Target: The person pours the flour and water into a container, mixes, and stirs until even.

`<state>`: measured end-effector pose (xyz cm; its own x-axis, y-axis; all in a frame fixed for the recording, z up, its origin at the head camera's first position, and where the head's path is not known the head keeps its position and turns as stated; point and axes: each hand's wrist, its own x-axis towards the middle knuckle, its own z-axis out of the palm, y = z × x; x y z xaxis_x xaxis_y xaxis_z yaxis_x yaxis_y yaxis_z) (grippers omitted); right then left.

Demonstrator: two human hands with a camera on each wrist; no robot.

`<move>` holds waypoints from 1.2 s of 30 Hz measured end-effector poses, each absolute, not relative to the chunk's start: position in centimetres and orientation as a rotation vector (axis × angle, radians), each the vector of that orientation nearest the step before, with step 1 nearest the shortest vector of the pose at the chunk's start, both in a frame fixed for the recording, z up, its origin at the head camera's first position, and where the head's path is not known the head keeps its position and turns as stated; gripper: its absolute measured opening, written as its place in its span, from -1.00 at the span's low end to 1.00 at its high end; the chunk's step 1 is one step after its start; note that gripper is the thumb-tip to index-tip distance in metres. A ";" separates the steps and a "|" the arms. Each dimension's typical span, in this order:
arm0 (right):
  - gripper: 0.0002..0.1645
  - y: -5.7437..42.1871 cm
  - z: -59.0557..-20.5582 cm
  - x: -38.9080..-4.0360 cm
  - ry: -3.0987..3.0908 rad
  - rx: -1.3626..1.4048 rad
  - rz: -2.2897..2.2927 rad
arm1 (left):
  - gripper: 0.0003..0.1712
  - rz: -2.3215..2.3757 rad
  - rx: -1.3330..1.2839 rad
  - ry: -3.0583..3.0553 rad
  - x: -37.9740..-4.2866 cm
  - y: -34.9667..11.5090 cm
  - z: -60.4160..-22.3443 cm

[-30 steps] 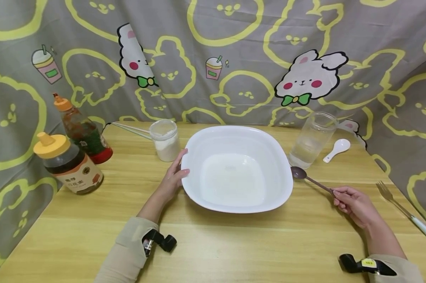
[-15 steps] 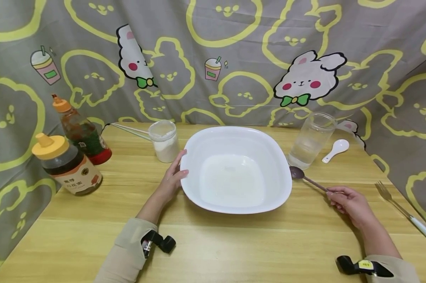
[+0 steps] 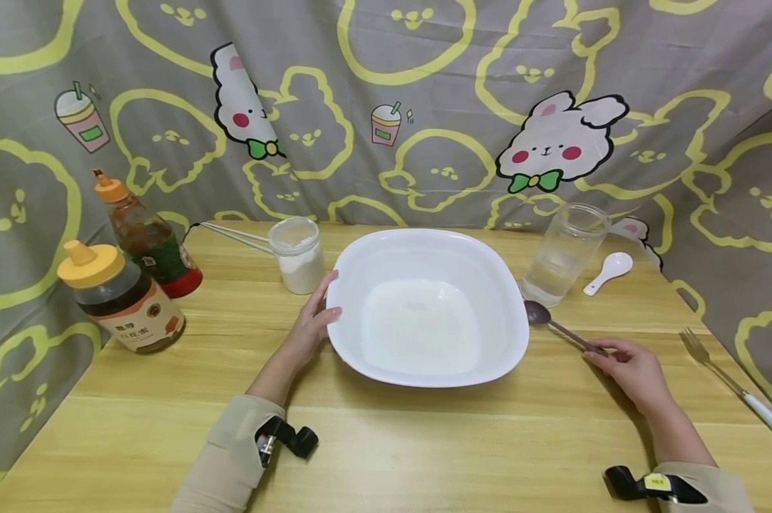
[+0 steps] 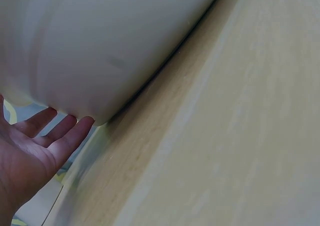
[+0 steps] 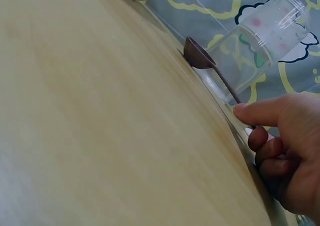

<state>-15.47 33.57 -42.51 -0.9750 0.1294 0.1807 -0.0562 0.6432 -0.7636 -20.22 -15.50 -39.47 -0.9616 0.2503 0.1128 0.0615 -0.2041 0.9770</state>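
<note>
In the head view a large white basin (image 3: 424, 320) stands mid-table with some clear liquid in its bottom. My left hand (image 3: 311, 317) holds its left side, the thumb at the rim. From the left wrist view, the fingers of that hand (image 4: 30, 156) reach up against the basin's outer wall (image 4: 100, 46). To the right, my right hand (image 3: 629, 370) pinches the handle of a dark brown spoon (image 3: 565, 331). The spoon's bowl points left, close by the basin and the glass jar. The right wrist view has the index fingertip on the spoon handle (image 5: 227, 83), other fingers curled.
Behind the spoon is a clear glass jar (image 3: 562, 256) holding water. A white spoon (image 3: 610, 272) and a fork (image 3: 732, 377) lie at right. Left of the basin stand a jar of white powder (image 3: 299, 260), chopsticks (image 3: 238, 235), a honey jar (image 3: 129, 303) and a sauce bottle (image 3: 151, 246).
My right hand has shifted a little left along the spoon's handle, towards its bowl. The spoon has barely moved. My left hand and the basin keep their place.
</note>
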 end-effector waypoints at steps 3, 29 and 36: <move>-0.63 33.5 -42.5 -15.5 -2.688 -0.066 1.174 | -0.24 2.313 0.373 1.903 -20.3 -15.5 -39.5; -0.51 32.6 -42.0 -15.7 -2.825 -0.042 1.076 | -0.22 2.328 0.362 1.884 -20.2 -16.1 -39.4; -0.49 31.3 -39.9 -16.0 -2.797 0.125 1.230 | -0.22 2.343 0.311 1.895 -20.1 -17.0 -38.3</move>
